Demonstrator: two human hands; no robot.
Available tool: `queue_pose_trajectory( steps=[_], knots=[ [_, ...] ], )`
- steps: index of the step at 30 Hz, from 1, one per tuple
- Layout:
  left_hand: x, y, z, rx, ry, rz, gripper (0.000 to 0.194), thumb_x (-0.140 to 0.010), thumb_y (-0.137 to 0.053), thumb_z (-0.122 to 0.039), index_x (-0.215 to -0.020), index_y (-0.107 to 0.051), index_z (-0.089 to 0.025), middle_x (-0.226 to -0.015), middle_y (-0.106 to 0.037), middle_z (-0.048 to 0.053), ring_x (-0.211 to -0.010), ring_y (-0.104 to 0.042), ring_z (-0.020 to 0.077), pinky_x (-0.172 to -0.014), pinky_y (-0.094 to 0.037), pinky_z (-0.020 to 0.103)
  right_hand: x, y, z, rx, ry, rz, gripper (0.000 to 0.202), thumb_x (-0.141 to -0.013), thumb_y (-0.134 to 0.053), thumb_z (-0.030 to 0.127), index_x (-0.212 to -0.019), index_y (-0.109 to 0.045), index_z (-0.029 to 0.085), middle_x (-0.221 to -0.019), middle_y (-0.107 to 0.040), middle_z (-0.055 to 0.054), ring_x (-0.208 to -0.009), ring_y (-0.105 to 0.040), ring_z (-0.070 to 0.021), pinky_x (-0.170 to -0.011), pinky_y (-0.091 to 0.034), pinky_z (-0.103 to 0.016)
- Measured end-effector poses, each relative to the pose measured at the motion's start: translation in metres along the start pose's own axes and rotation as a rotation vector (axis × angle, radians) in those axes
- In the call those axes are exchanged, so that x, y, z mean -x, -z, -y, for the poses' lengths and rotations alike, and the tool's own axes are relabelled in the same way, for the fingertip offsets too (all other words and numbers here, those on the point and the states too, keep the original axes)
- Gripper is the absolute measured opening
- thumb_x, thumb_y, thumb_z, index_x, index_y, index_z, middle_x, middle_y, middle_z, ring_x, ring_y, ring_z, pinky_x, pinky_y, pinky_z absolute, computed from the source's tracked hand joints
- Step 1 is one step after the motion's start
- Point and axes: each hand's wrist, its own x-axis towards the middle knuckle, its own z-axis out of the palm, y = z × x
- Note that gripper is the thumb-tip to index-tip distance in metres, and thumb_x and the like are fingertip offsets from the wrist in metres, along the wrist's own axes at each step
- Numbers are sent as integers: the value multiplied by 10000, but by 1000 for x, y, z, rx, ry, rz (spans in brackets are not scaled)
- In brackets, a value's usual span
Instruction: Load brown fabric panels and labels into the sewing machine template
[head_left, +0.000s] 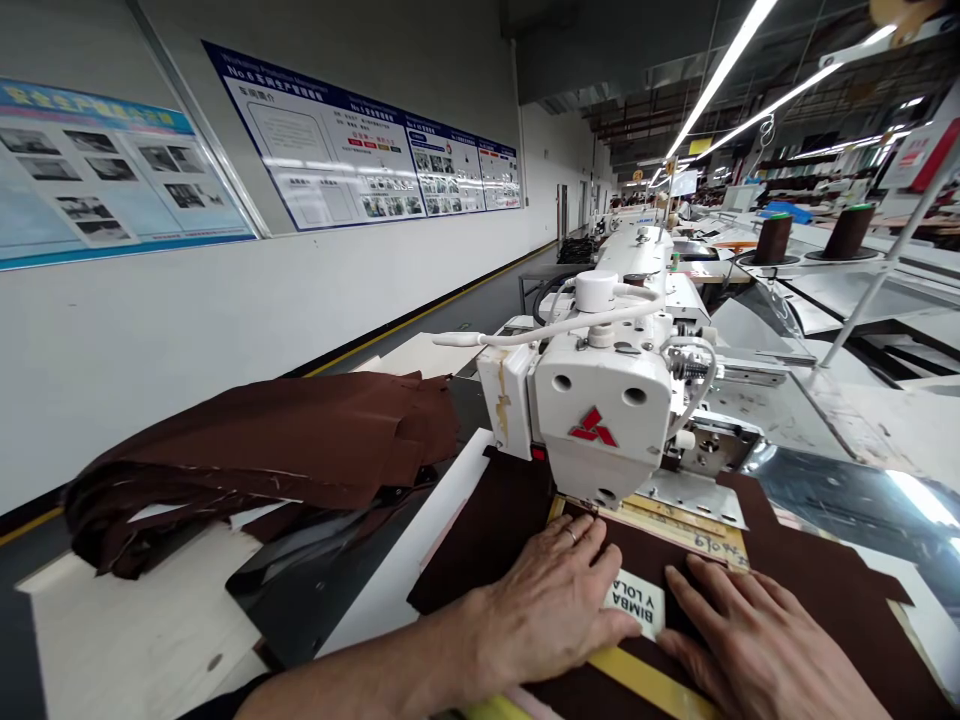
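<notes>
Under the head of a white sewing machine (600, 400) lies a dark brown fabric piece (487, 540). My left hand (555, 590) rests on it with fingers stretched forward, the fingertips close to the machine head. To its right my right hand (757, 640) presses flat on the same fabric, fingers spread. Between them sits a pale label (636, 603) with black lettering, its left edge partly covered by my left hand. Below the label runs a yellow strip (652, 685). A yellowish template strip (682, 530) with handwriting crosses the fabric just before the machine.
A pile of brown fabric pieces (277, 440) lies to the left on a pale board (142, 620). Brown thread cones (772, 240) stand behind on the right. Posters (360, 150) hang along the left wall. A shiny metal surface (862, 510) is at right.
</notes>
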Motion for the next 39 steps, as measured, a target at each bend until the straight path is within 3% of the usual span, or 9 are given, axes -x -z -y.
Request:
queue_pose_trajectory(
  steps=[8, 19, 24, 28, 39],
  knots=[
    [2, 2, 0, 1, -31, -21, 427, -990, -540, -516, -1186, -598, -141, -1385, -564, 143, -1353, -480, 272, -1123, -387, 372, -6, -8, 9, -37, -19, 47, 453, -971, -507, 526, -1178, -697, 171, -1113, -685, -155, -924, -660, -310, -760, -519, -455],
    [6, 3, 6, -6, -51, -14, 477, -1008, -493, -522, -1274, -591, -138, -1416, -551, 145, -1355, -480, 280, -1121, -387, 381, -14, -19, 15, -163, -61, 87, 408, -985, -502, 491, -1215, -668, 198, -1217, -664, -142, -1012, -640, -304, -857, -478, -481],
    [8, 0, 10, -21, -54, -28, 482, -1004, -506, -517, -1306, -574, -148, -1447, -527, 135, -1378, -452, 274, -1151, -347, 373, -16, -18, 11, -206, -45, 1, 397, -1047, -391, 456, -1198, -666, 214, -1180, -694, -94, -1072, -630, -262, -1017, -369, -496],
    [8, 1, 12, -31, -57, -10, 445, -1002, -524, -495, -1301, -568, -168, -1452, -523, 112, -1367, -456, 263, -1140, -362, 382, -18, -18, 10, -176, -24, -72, 399, -1052, -390, 436, -1180, -672, 183, -1154, -704, -83, -1142, -596, -309, -1095, -272, -544],
    [8, 4, 14, -33, -49, -10, 408, -995, -548, -474, -1287, -565, -190, -1431, -541, 101, -1349, -474, 264, -1134, -365, 397, -23, -24, 22, -295, -83, -85, 337, -1062, -395, 400, -1133, -666, 212, -1129, -701, -35, -1093, -605, -260, -1100, -263, -500]
  ],
)
